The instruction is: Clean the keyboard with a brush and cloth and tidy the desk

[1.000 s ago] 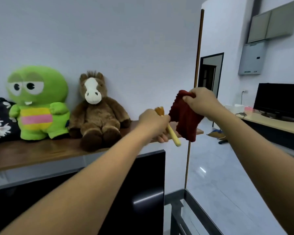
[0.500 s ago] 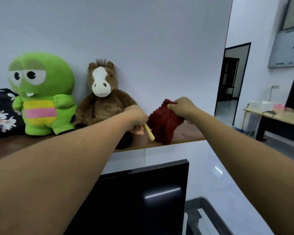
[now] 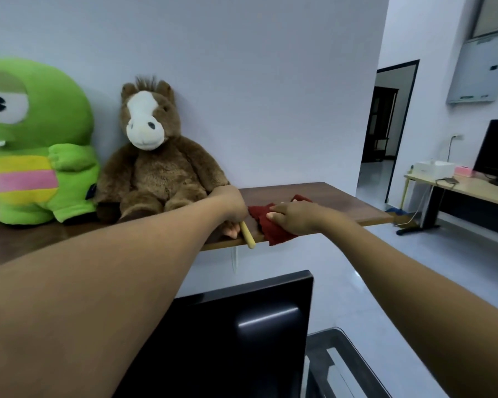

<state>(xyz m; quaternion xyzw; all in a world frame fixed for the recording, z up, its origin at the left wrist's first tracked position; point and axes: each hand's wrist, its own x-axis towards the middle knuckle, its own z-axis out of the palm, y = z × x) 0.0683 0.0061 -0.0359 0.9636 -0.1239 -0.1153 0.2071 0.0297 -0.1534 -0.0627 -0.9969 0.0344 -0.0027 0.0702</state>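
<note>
Both my arms reach up to a brown wooden shelf on the wall. My left hand rests on the shelf, closed around a brush with a pale wooden handle; the handle end sticks out over the shelf's front edge and the bristles are hidden by the hand. My right hand lies on a dark red cloth, which is spread crumpled on the shelf with one corner hanging over the edge. The keyboard is out of view.
A brown plush horse sits just left of my left hand, with a green plush toy beside it. A black monitor stands below the shelf. A desk with a screen is at the far right.
Both hands came down onto the shelf. The red cloth, held up and hanging before, now lies on the shelf under my right hand. The brush has lowered to the shelf edge.
</note>
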